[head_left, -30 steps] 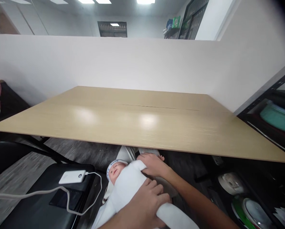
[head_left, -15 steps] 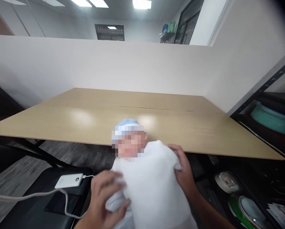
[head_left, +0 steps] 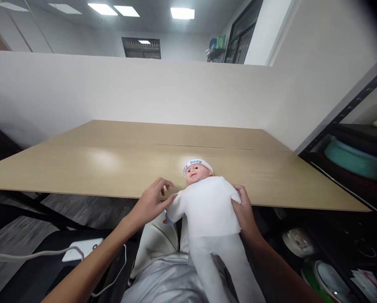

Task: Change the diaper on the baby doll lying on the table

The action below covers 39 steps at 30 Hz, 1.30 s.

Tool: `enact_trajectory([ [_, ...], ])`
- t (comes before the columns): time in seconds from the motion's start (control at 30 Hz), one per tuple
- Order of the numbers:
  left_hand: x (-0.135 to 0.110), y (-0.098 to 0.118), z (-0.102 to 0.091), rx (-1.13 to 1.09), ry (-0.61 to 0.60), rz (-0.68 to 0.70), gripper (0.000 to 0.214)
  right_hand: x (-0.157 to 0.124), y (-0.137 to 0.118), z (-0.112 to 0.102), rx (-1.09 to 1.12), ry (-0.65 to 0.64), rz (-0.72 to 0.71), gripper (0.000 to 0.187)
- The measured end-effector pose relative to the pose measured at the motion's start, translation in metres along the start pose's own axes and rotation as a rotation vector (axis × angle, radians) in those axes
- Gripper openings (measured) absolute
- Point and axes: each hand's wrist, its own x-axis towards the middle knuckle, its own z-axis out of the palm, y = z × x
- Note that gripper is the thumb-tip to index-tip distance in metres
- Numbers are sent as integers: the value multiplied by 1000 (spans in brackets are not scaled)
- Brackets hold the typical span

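Observation:
A baby doll (head_left: 211, 206) in a white top and white trousers leans back over my lap, its head at the table's front edge. Its white cap (head_left: 197, 162) carries blue lettering, and its face is turned up. My right hand (head_left: 243, 206) grips the doll's sleeve and side at the right of the picture. On the other side, my left hand (head_left: 156, 198) has its fingers apart above the table edge, the thumb by the doll's shoulder. Whether that thumb presses on the cloth is hard to tell. A bit of blue cuff shows at the end of the left-side sleeve.
The wooden table (head_left: 128, 168) runs back to a white partition wall (head_left: 175, 92). On a black chair at the left lies a white power bank (head_left: 82, 249) with a cable. Dark shelves at the right hold a teal item (head_left: 355, 158) and several dishes.
The doll has moved right and its face is turned more upward, with its legs now in view. My left hand has moved up and right to its shoulder. My right hand keeps its hold.

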Motion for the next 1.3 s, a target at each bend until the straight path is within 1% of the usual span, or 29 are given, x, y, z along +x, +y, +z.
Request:
enact_trajectory([
  [0.1,-10,0,12,53,-16,56,36,0,2,1,68,23,70,42],
  [0.17,-17,-1,23,96,-37,74,50,1,5,3,123,28,111,43],
  [0.23,-21,-6,34,167,-43,71,63,3,7,6,154,37,138,43],
  [0.27,-21,-8,37,220,-36,60,66,4,9,8,159,38,148,43],
  [0.3,-20,-11,40,279,-26,45,66,6,9,10,161,31,159,43],
  [0.37,-15,-17,43,379,-24,20,56,9,10,13,157,-3,184,44],
  [0.43,-8,-21,40,417,-48,27,46,14,11,14,115,-57,179,42],
  [0.5,-1,-24,34,417,-77,43,40,22,11,10,-3,-106,110,38],
  [0.57,6,-27,27,422,-95,34,36,32,12,2,-216,-144,-7,35],
  [0.67,17,-31,16,440,-123,-26,35,50,14,-13,-612,-205,-197,31],
  [0.73,26,-34,11,451,-133,-41,35,61,17,-21,-781,-256,-313,31],
  [0.8,34,-39,7,469,-131,-12,33,70,20,-25,-839,-291,-402,34],
  [0.9,43,-47,3,498,-110,35,29,80,27,-31,-859,-322,-488,36],
  [0.97,44,-54,1,505,-89,42,29,83,32,-36,-868,-334,-508,36],
  [1.03,44,-63,-1,512,-69,50,30,84,37,-44,-868,-323,-497,38],
  [1.17,48,-81,1,515,-59,78,32,91,48,-57,-847,-280,-399,43],
  [1.23,58,-90,2,529,-48,71,32,103,55,-58,-844,-275,-338,44],
  [1.3,75,-99,4,568,-33,50,31,121,62,-54,-835,-288,-311,44],
])
